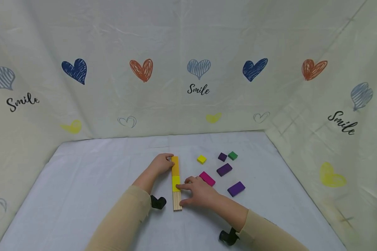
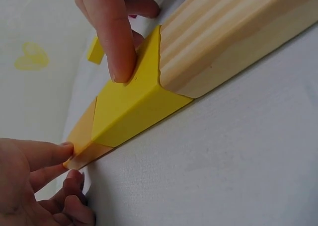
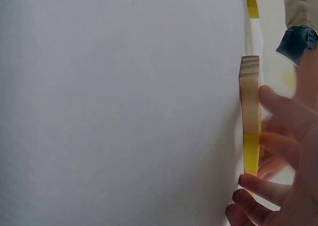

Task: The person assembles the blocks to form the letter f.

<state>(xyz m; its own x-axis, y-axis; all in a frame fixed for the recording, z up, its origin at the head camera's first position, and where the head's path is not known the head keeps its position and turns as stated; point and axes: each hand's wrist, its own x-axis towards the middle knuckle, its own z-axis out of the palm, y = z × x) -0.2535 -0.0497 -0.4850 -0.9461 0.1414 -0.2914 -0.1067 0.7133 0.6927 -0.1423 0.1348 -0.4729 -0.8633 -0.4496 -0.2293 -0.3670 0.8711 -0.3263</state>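
Three wooden blocks lie end to end in a straight row: an orange block (image 1: 175, 166) at the far end, a yellow block (image 1: 175, 181) in the middle and a plain wood block (image 1: 177, 201) nearest me. With thumb and index finger, my left hand (image 1: 161, 164) holds the far end of the orange block from its left side; its other fingers are curled below. My right hand (image 1: 201, 191) rests a straight index fingertip on top of the yellow block. Its thumb lies against the right side of the plain block, and nothing is gripped.
Right of the row lie a yellow cube (image 1: 201, 159), a pink block (image 1: 207, 178) partly behind my right hand, a dark purple cube (image 1: 222, 157), a green cube (image 1: 233, 155) and two purple blocks (image 1: 224, 169). A heart-print curtain (image 1: 163, 101) stands behind the white tablecloth (image 1: 91, 181).
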